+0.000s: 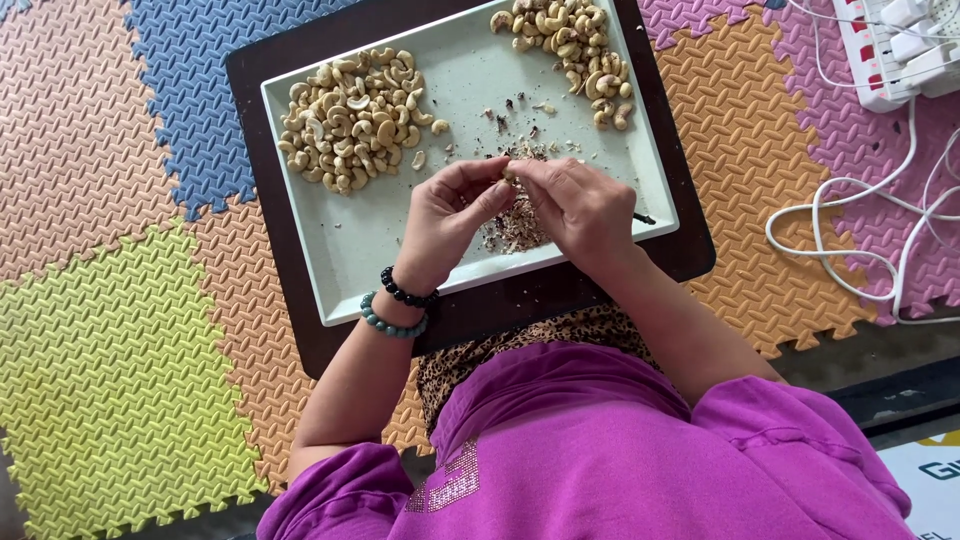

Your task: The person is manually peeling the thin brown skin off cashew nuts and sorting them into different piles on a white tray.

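The purple top lay nearest the camera. Beyond it, a dark board carried a pale tray. The left hand and right hand met over the tray, fingers closed on one cashew. Peeled nuts lay left, unpeeled nuts right, skins beneath the hands.

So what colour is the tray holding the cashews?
Pale grey-green tray, seen in the head view.
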